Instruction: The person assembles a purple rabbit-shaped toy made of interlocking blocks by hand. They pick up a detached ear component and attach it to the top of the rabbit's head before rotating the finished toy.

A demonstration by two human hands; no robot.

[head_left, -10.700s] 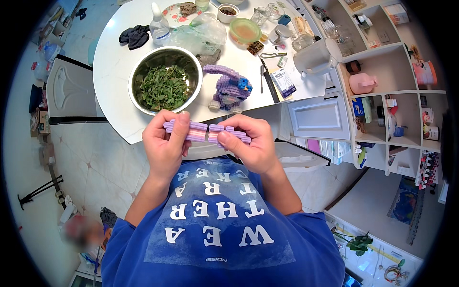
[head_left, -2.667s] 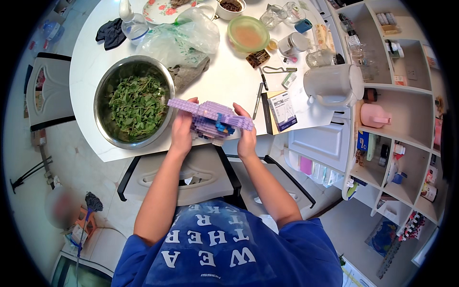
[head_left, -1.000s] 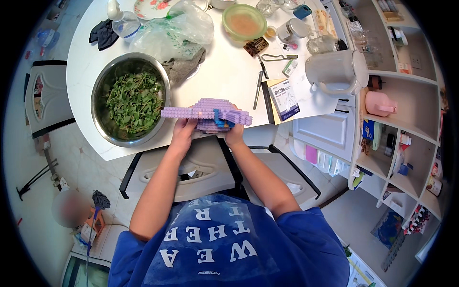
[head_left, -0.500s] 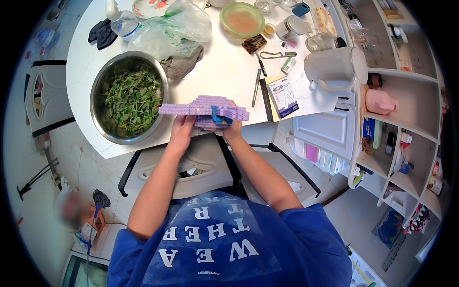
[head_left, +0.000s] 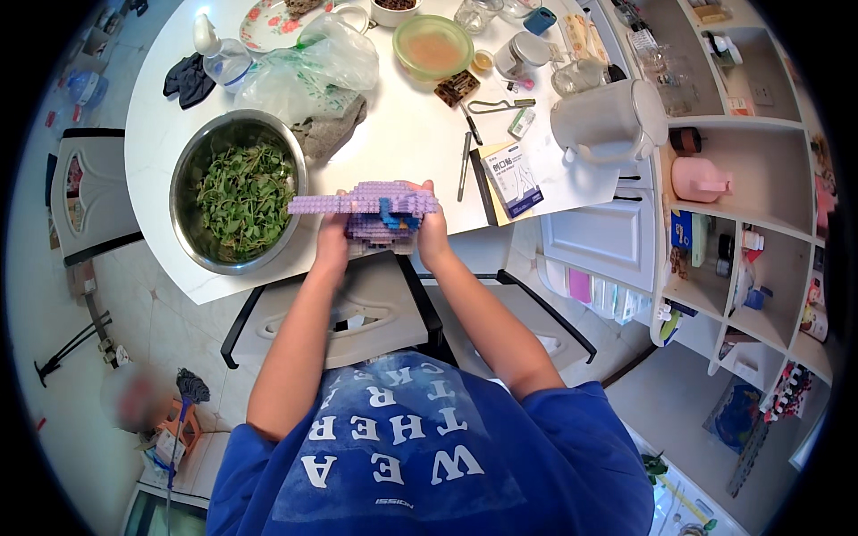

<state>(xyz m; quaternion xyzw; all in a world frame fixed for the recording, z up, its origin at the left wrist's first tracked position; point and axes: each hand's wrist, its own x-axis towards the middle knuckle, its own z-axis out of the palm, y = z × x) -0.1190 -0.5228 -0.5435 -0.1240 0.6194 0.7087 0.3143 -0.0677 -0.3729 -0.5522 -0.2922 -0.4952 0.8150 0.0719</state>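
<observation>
Both of my hands hold a purple building-block model (head_left: 362,201) just off the table's front edge. A long, studded purple strip juts from it to the left, and a patch of blue blocks sits on its front right. My left hand (head_left: 332,243) grips its left underside, the fingers partly hidden by the strip. My right hand (head_left: 433,234) is wrapped round the right end, with fingertips showing at the top corner. Close to the strip's left tip stands a steel bowl (head_left: 179,198) full of green leafy stems (head_left: 246,196).
The white table (head_left: 407,147) carries a plastic bag (head_left: 313,67), a grey cloth (head_left: 332,132), a spray bottle (head_left: 219,58), a green-rimmed bowl (head_left: 433,45), pens (head_left: 464,166), a small box (head_left: 513,181) and a pitcher (head_left: 603,121). A chair (head_left: 375,304) stands below my hands; shelves (head_left: 746,183) line the right.
The block model has shifted a little left and tilted, showing more of its lower front. My right hand now sits further round its right end. The whole view has moved slightly.
</observation>
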